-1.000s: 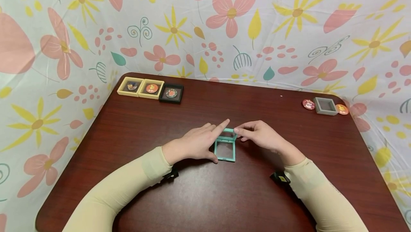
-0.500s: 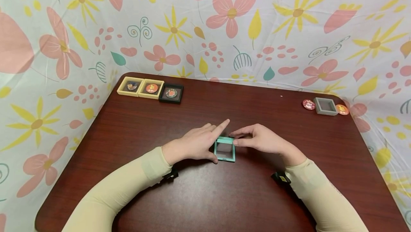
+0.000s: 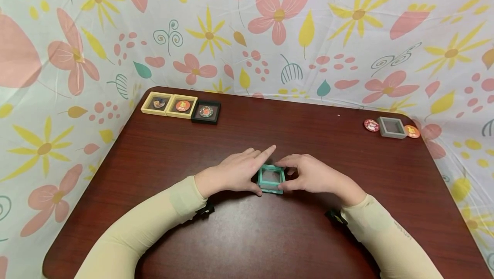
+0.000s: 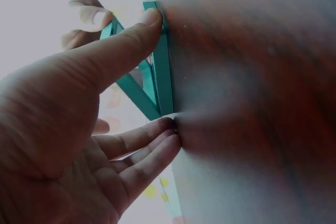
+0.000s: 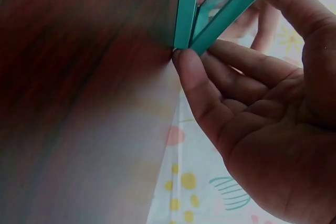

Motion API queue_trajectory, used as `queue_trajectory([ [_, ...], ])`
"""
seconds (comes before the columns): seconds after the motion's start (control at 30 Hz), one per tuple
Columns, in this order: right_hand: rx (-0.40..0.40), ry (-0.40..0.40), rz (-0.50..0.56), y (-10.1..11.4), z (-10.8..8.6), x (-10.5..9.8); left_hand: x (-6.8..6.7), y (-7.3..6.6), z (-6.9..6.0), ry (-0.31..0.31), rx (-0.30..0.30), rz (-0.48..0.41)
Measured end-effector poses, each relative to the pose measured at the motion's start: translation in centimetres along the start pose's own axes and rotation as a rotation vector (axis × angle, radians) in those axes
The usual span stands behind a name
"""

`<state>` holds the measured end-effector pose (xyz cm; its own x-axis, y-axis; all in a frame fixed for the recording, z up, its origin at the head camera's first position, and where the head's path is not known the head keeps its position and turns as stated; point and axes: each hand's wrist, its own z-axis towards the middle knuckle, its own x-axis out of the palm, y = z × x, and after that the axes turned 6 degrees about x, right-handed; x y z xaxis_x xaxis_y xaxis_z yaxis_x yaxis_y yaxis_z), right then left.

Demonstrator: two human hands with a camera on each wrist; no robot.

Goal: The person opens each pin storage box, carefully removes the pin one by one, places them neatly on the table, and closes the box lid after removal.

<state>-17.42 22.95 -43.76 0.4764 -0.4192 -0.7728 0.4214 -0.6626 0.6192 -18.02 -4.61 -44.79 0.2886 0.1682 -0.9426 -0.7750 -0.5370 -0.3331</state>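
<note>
A teal hinged frame [image 3: 270,183] with clear panes lies mid-table, its lid tilted part-way over the base. On its left side, my left hand [image 3: 232,173] holds the base between the thumb at the near corner and fingers at the back; the index finger points away. From the right, my right hand [image 3: 317,176] has its thumb on the lid's raised edge and fingers at the hinge side. The left wrist view shows the base [image 4: 164,77] and lid meeting in a narrow V; the right wrist view shows the lid [image 5: 224,19] at the thumb tip.
At the back left stand two yellow frames [image 3: 167,115] and a black frame [image 3: 206,121] with round badges inside. At the back right, a grey frame [image 3: 393,135] sits between a red badge [image 3: 372,125] and an orange badge [image 3: 412,131]. A patterned cloth [image 3: 239,25] hangs behind.
The lid has swung from the far side over the base, towards the near edge. My right hand came nearer with it; my left hand has stayed in place.
</note>
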Motion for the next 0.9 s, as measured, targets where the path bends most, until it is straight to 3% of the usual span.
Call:
queue_trajectory([
  [0.33,0.028,-0.010,-0.149,1.0,-0.3,0.6,0.0,0.0,0.1,0.028,-0.001,0.076],
  [0.9,0.000,-0.035,-0.211,1.5,-0.3,1.0,-0.1,0.0,0.1,0.057,0.004,0.100],
])
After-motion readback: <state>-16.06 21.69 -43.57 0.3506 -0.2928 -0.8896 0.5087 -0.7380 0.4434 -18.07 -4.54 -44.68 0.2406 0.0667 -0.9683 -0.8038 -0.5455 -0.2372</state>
